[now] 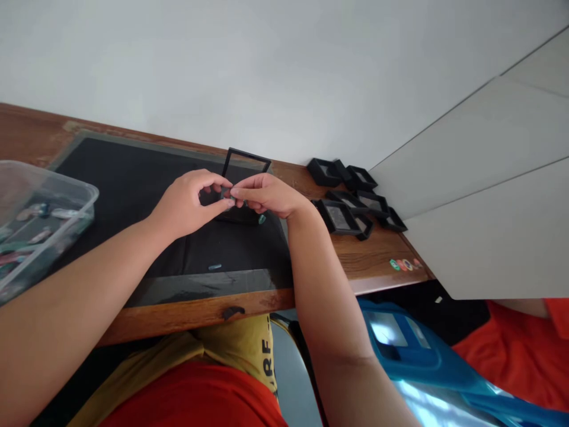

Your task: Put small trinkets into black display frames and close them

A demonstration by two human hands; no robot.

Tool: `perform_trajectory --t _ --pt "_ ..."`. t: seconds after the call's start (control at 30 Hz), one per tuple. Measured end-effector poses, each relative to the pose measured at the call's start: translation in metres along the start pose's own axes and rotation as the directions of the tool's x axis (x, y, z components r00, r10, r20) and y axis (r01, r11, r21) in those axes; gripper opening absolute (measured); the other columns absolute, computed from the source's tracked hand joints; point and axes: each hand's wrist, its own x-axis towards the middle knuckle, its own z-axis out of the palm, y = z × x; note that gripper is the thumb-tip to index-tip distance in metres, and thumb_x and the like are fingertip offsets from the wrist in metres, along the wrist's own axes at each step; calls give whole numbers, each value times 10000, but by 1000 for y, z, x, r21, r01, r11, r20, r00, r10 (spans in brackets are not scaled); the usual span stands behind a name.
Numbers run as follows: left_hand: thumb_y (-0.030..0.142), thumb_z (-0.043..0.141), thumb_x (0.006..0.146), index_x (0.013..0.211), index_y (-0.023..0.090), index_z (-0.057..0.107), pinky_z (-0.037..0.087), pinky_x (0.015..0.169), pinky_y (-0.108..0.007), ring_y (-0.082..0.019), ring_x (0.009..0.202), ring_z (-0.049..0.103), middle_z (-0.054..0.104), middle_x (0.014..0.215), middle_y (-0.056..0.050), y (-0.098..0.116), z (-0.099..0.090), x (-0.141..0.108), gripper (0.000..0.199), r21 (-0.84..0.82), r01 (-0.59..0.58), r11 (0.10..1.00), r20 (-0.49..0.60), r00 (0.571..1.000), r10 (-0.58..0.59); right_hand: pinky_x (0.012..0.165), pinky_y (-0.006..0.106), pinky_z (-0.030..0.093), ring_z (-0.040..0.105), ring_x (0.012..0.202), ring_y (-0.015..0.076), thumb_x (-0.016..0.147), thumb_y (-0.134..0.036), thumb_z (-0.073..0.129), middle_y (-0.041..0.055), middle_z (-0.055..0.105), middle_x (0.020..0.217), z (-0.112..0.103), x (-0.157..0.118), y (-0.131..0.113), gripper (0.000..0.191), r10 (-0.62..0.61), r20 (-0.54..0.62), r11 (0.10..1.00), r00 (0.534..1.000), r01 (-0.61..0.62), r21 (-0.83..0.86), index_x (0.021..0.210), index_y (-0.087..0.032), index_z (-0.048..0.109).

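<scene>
Both hands meet over the black mat (pixel 133 196), fingertips almost touching. My left hand (pixel 189 198) has its thumb and fingers curled towards a small clear or greyish piece (pixel 227 194), too small to name. My right hand (pixel 269 194) pinches at the same spot, its other fingers bent under. Behind and beneath them stands an open black-framed display case (pixel 249 155), its lid frame raised; the hands hide much of it. A small teal piece (pixel 262 219) sits by its right corner. Closer to the mat's front edge lies a thin bluish piece (pixel 214 267).
At left, a clear plastic box (pixel 66 184) holds many small coloured pieces. Several black-framed cases (pixel 340 218) are piled on the wooden table at right. Round stickers (pixel 406 264) mark the table's corner. A blue plastic chair (pixel 400 338) and a person's orange sleeve (pixel 498 341) appear lower right.
</scene>
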Motion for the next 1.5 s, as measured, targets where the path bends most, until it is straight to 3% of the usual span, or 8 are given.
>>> perform_trajectory --t 0.27,0.43,0.7,0.83,1.0,1.1,1.2,1.5 --pt "460 801 888 1059 249 829 565 862 -389 -235 893 682 780 1000 -59 0 -1 -1 273 26 7 1000 13 1000 -7 432 180 238 342 491 40 983 -225 734 -64 562 612 -3 -2 -1 203 0 100 999 995 4 -38 799 -140 719" --pt "468 789 894 1070 253 828 569 878 -385 -239 910 689 779 997 -57 4 -3 -2 281 19 19 1000 32 999 -20 424 168 259 377 490 32 962 -138 691 -40 680 715 -5 -3 -1 96 9 127 1000 992 -12 23 883 -137 745" --pt "503 749 886 1114 281 824 583 876 -414 -279 990 693 799 1085 -77 3 -7 -2 328 55 77 996 23 997 -78 439 169 301 440 504 44 907 -87 699 -31 750 778 -6 -10 -6 161 96 87 994 991 -92 -53 990 -176 805" --pt "511 752 877 1098 284 822 580 879 -430 -293 1015 690 802 1103 -81 1 -9 -2 324 84 120 989 -27 993 -119 464 188 295 432 521 49 924 -106 704 -35 730 774 -15 -23 -12 212 151 1 975 989 -148 -166 1084 -186 817" --pt "513 771 869 1066 291 815 555 982 -498 -330 1083 693 803 1121 -84 -3 -9 -4 300 140 64 988 40 997 -70 545 220 339 486 602 76 909 -60 681 -22 688 756 -30 -43 -15 148 181 -172 942 968 -221 -252 927 -177 769" --pt "515 789 850 1037 300 815 548 1009 -517 -343 1094 687 799 1112 -80 -6 -9 -7 286 166 64 984 74 994 -77 589 262 362 494 629 101 901 -129 747 -3 695 764 -35 -45 -11 95 195 -246 881 949 -280 -381 824 -185 741" --pt "535 797 839 1021 311 819 543 1028 -546 -359 1099 680 798 1103 -82 -10 -9 -10 289 191 93 977 107 988 -115 660 306 407 557 683 142 853 -238 856 33 713 764 -35 -41 -7 230 241 -282 740 929 -364 -566 681 -185 712" --pt "677 811 789 998 350 854 553 974 -558 -378 1085 685 801 1106 -97 -25 -7 -8 390 169 230 958 199 944 -262 660 323 442 673 768 208 713 -272 979 26 719 772 -21 -34 -9 239 290 -268 606 919 -393 -692 747 -207 752"
